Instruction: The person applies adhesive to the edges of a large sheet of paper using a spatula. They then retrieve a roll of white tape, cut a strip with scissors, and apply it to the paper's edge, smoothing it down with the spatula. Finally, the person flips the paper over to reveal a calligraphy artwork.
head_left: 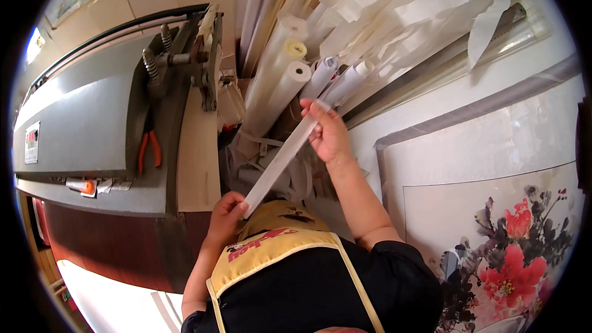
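Beside paper rolls (280, 80), orange pliers (149, 148)

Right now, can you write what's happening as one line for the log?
left hand: pinches lower end of paper strip | right hand: holds upper end | strip: stretched taut | behind: paper rolls | right: flower painting

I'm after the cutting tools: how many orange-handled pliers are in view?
1. The pliers lie on the grey machine, left of the strip held by both hands. Others may be hidden among the paper rolls.
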Tool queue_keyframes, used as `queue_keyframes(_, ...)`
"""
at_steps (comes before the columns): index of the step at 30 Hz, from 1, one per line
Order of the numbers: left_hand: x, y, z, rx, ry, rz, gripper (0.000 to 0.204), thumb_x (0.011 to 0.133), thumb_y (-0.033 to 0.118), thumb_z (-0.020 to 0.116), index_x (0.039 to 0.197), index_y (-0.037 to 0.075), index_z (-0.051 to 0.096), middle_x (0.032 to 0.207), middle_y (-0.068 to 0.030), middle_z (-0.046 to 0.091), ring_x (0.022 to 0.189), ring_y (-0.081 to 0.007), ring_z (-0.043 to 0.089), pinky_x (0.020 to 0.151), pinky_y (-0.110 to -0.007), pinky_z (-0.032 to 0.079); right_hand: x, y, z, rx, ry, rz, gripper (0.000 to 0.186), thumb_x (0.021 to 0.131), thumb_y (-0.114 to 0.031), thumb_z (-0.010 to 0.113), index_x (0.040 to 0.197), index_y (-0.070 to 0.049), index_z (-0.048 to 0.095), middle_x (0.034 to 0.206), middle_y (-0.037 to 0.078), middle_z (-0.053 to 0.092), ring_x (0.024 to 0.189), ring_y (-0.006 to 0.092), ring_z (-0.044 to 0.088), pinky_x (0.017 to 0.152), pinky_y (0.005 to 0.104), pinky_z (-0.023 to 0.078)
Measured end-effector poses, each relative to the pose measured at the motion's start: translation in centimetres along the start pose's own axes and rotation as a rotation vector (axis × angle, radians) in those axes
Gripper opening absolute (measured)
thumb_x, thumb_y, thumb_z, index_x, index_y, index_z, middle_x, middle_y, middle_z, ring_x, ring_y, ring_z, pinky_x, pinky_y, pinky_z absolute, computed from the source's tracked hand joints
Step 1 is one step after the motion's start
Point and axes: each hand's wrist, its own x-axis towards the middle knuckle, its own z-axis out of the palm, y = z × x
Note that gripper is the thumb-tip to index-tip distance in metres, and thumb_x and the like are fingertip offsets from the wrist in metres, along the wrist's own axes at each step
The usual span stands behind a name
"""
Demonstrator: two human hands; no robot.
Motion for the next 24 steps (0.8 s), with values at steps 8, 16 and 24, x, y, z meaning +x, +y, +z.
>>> queue_keyframes(8, -7.8, -1.2, -1.2, -0.468, 0.240, 0.109, 0.015, 0.092, 0.018, 0.065, 0.092, 0.004, 0.058, 0.088, -0.0086, 0.065, 0.087, -0.0196, 0.063, 0.085, -0.034, 0.051, 0.5, 0.3, 2.4, -0.324, 0.038, -0.194, 0.020, 0.096, -0.020, 0.071, 0.105, -0.002, 0.074, 0.092, -0.002, 0.071, 0.052, -0.0020, 0.034, 0.045, 0.0170, 0.026)
queue_keyframes(16, -14.4, -3.7, 0.8, -0.801, 0.581, 0.350, 0.015, 0.093, 0.020, 0.057, 0.089, 0.007, 0.051, 0.082, -0.0058, 0.060, 0.086, -0.0189, 0.062, 0.087, -0.036, 0.053, 0.7, 2.0, 3.9, -0.491, -0.039, -0.170, 0.022, 0.093, -0.020, 0.075, 0.104, -0.001, 0.077, 0.069, -0.011, 0.056, 0.051, -0.0017, 0.030, 0.045, 0.0208, 0.019)
queue_keyframes(24, -23.8, -6.3, -0.4, -0.595, 0.951, 0.335, 0.010, 0.094, 0.016, 0.061, 0.095, 0.008, 0.055, 0.082, -0.0003, 0.060, 0.079, -0.0125, 0.060, 0.083, -0.032, 0.054, -0.6, 6.2, 1.1, -0.471, -0.172, 0.013, 0.017, 0.093, -0.019, 0.075, 0.101, -0.003, 0.074, 0.092, -0.001, 0.072, 0.057, -0.0006, 0.048, 0.049, 0.0145, 0.036)
